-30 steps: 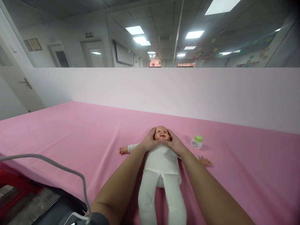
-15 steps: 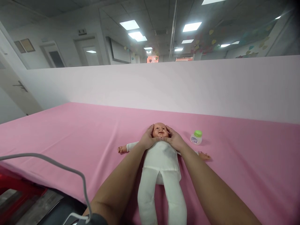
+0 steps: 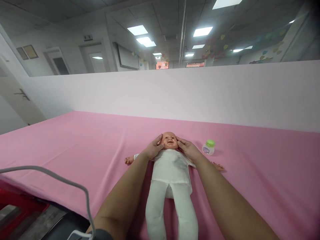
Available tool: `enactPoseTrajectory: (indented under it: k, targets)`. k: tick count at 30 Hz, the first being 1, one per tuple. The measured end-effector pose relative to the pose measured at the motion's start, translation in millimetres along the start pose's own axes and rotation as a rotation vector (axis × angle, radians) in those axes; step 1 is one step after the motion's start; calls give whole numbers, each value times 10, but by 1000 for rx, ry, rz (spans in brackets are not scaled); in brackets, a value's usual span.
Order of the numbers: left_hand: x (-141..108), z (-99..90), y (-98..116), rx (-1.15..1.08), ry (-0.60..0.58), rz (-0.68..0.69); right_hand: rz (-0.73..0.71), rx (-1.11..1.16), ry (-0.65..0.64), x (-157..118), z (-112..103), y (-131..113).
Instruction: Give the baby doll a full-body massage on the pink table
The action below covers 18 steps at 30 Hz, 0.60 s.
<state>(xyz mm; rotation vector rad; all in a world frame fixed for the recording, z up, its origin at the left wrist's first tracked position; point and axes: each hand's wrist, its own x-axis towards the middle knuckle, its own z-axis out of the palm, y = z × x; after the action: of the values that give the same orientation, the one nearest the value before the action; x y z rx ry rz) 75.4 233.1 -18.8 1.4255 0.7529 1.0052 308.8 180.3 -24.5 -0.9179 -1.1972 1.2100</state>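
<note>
A baby doll (image 3: 171, 166) in a white top and white trousers lies on its back, head away from me and arms out to the sides. My left hand (image 3: 154, 147) cups the left side of its head, thumb at the cheek and fingers by the ear. On the other side, my right hand (image 3: 188, 148) holds the head near the temple and ear, its thumb low beside the jaw. The doll's bare face shows between both hands. My forearms partly cover its sleeves.
A small clear jar with a green lid (image 3: 208, 147) stands right of the doll on the pink sheet (image 3: 87, 143). Behind rises a white half wall (image 3: 160, 95) with glass above. A grey cable (image 3: 62, 179) loops at lower left, near a red stool (image 3: 20, 203).
My thumbs have moved outward from the doll's chin toward the sides of its face. Both hands have shifted slightly apart, still at the head. The view has tilted a little.
</note>
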Motion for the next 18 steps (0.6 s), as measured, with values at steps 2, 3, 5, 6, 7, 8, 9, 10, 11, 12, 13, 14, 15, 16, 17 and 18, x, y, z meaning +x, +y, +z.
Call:
enactPoseTrajectory:
  k: [2,3,5,6,7,8,9,10,11,12,13,14,15,16,17,18]
  targets:
    - [2,4,4,13,0,4,-4,-27,8,-4,17,-8]
    - [3,7,2,22,-12,3,-9,-50,5,-7,29,-13]
    - [4,19,-8,56,-48,9,-21,-105,10,-9,57,-13]
    - [5,28,-16,82,-57,20,-27,-131,26,-5,71,-5]
    - [5,39,-24,115,-55,35,-32,-157,50,2,82,9]
    - [5,53,-32,152,-38,51,-35,-188,78,11,91,27]
    - [4,66,-38,187,-11,64,-37,-222,106,22,97,47]
    - [3,79,-42,215,15,70,-40,-254,130,33,100,67]
    - [1,91,-45,234,35,69,-42,-284,145,43,101,85]
    - [-1,100,-46,244,48,65,-44,-308,153,49,100,98]
    - [-3,106,-46,245,52,62,-47,-325,157,53,98,107]
    - [-5,109,-46,241,54,61,-51,-332,157,53,95,112]
    - [-6,111,-47,236,54,63,-55,-332,152,52,90,114]
    - [-7,110,-48,234,54,63,-58,-327,142,50,86,114]
    - [-7,109,-49,234,54,63,-60,-320,131,47,80,113]
    - [-7,106,-51,236,51,61,-60,-313,121,44,74,111]
